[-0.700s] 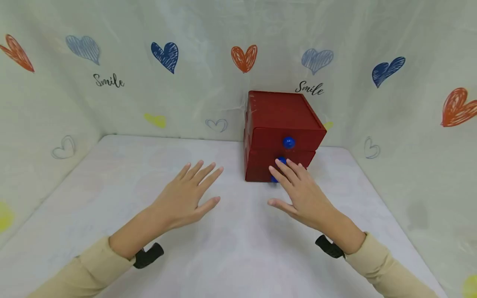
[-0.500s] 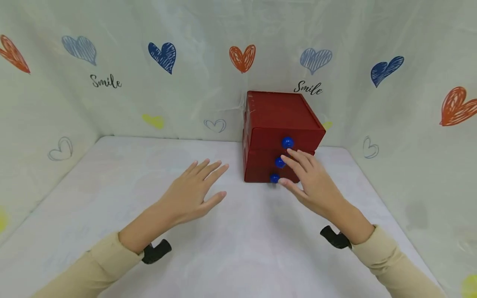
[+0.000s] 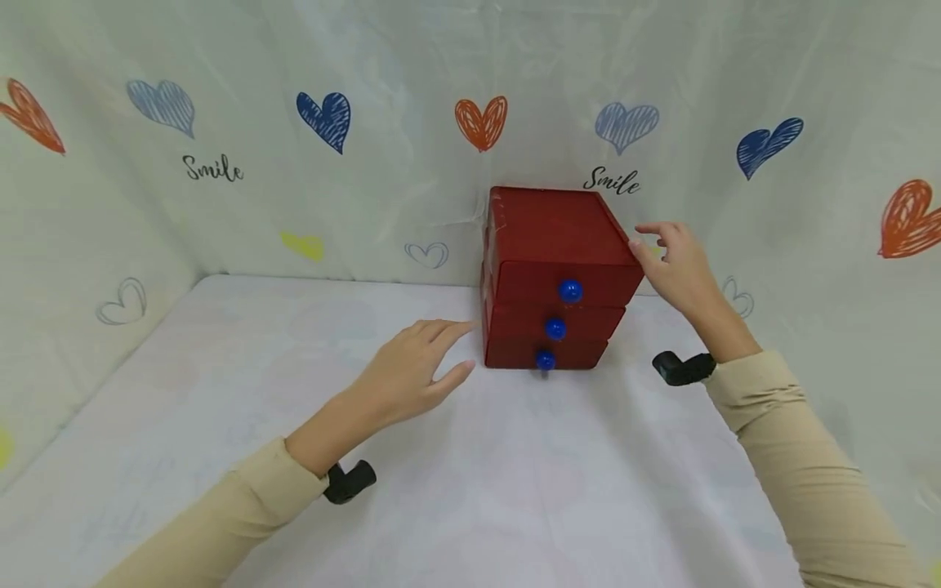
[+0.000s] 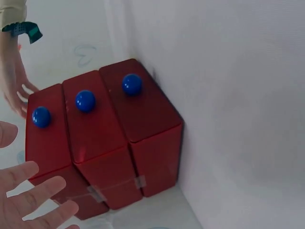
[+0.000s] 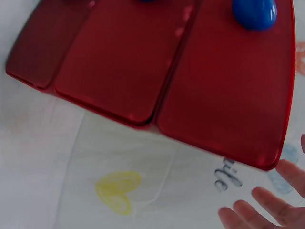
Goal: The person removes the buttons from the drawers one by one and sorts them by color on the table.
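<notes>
**Red drawer cabinet (image 3: 555, 224) flanked on both sides**

From where I stand, the red drawer cabinet is upright on the white tabletop (image 3: 243, 392), its back toward the heart-printed backdrop (image 3: 397, 188) and its three blue knobs (image 3: 571, 291), one to a drawer, facing the person. All three drawers look pushed in.

The left hand (image 3: 412, 371) is just beside the cabinet's left side, fingers stretched toward it and thumb held apart. I can't tell whether the fingertips touch. The right hand (image 3: 680, 269) is at the cabinet's top right edge, close to the front corner, its fingers loosely bent and spread from one another, the thumb tip right by the rim. Touching or only near, I can't say, and I see nothing pinched between the fingers.

To my eye the step in hand is the reach, with a palm brought to either side of the cabinet and no drawer pulled. The next move would seem to call for settling both hands evenly against its sides; pressure from the right alone, high on the edge, could skew or tip it.
</notes>
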The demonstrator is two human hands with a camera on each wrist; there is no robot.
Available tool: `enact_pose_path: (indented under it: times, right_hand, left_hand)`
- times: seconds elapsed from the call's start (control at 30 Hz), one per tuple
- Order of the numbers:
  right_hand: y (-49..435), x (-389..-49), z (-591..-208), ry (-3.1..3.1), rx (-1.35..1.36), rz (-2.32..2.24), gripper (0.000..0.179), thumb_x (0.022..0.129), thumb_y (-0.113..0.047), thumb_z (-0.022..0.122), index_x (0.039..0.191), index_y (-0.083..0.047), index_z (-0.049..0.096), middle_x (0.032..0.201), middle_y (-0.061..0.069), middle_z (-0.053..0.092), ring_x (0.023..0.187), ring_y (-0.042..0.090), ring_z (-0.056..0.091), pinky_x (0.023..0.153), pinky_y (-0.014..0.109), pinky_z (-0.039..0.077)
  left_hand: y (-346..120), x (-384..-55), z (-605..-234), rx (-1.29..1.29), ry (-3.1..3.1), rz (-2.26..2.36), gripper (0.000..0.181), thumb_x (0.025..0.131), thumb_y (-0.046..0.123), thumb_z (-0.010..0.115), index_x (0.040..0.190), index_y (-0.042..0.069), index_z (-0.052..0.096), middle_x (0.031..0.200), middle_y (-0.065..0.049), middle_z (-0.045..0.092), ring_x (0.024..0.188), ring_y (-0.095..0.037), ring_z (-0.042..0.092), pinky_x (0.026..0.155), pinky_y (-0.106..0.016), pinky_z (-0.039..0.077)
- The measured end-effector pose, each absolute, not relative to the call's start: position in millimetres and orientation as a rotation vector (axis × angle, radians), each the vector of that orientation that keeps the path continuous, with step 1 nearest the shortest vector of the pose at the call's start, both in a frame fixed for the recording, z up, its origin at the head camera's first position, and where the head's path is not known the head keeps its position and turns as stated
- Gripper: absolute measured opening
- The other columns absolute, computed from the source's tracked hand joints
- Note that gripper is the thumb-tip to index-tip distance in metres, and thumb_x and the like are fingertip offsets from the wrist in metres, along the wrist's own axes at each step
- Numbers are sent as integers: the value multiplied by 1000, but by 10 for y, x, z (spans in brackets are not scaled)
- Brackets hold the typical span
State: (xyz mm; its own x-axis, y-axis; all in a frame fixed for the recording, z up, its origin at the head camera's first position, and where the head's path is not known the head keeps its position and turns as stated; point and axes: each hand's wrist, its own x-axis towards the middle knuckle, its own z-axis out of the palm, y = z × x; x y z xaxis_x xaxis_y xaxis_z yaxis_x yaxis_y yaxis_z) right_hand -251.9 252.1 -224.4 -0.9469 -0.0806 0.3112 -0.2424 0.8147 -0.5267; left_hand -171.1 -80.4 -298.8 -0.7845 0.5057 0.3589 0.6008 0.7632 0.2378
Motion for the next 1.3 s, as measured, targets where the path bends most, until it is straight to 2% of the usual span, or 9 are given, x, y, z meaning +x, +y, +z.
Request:
enact_pose_path:
  times: [0.13,0.3,0.43,0.53,0.63,0.8,0.93,1.17,1.3]
  right_hand:
    - [2581,-2699,-2249,-2816,180,906,58,97,-42,37,141,-4,36,142,26,34,123,46,39,95,61,40]
    - [2598,-2838,-2273,-2907,148,1065,67,96,-48,37,147,-8,23,144,28,32,123,46,41,99,60,37]
    - [2624,-2885,-2279,-2912,150,1208,68,96,-48,38,149,-10,18,143,27,33,119,42,47,99,51,42]
    - [2649,-2890,-2299,-2917,155,1230,66,96,-47,36,149,-10,19,140,26,38,111,34,54,90,35,50]
    - [2665,-2892,-2323,-2920,148,1234,65,97,-47,35,148,-10,20,137,26,42,95,19,61,76,20,52]
    - [2618,-2894,-2364,-2891,146,1328,64,98,-45,33,148,-7,20,133,27,43,76,-2,56,67,13,49]
    - [2592,-2889,-2372,-2885,150,1363,65,98,-46,32,148,-6,19,133,26,42,78,1,57,68,15,50]
    - [2610,-2907,-2392,-2910,176,1369,70,96,-52,31,147,-7,19,135,26,41,97,20,59,75,24,54]
    - [2638,-2911,-2366,-2925,172,1352,66,98,-47,29,147,-6,19,134,27,41,93,17,59,73,25,54]
  left_hand:
    - [-769,-1755,-3015,-836,-2718,-530,49,93,36,52,136,15,46,127,-7,56,118,-25,52,98,-42,44]
    - [-710,-1824,-3056,-815,-2770,-569,52,93,37,52,139,17,42,128,-8,55,119,-26,51,98,-43,45]
    - [-646,-1873,-3090,-806,-2828,-617,54,93,37,51,142,18,37,133,-9,52,121,-27,49,98,-45,44]
    - [-601,-1897,-3129,-797,-2867,-682,56,93,35,52,143,18,34,136,-8,50,123,-27,48,98,-46,44]
    - [-528,-1942,-3167,-798,-2849,-815,56,93,32,54,143,17,34,136,-7,51,121,-25,51,97,-44,45]
    - [-322,-2068,-3192,-843,-2724,-1153,53,92,23,56,141,13,36,125,-10,58,112,-26,57,95,-40,47]
    - [-110,-2175,-3167,-905,-2635,-1293,53,93,20,56,140,14,34,121,-10,60,108,-23,58,93,-37,49]
    - [214,-2312,-3034,-895,-2558,-1302,52,92,19,57,140,19,35,117,-7,61,103,-17,60,89,-29,51]
    - [366,-2379,-2958,-866,-2601,-1271,49,93,21,57,138,22,37,114,-5,62,101,-14,61,84,-27,53]
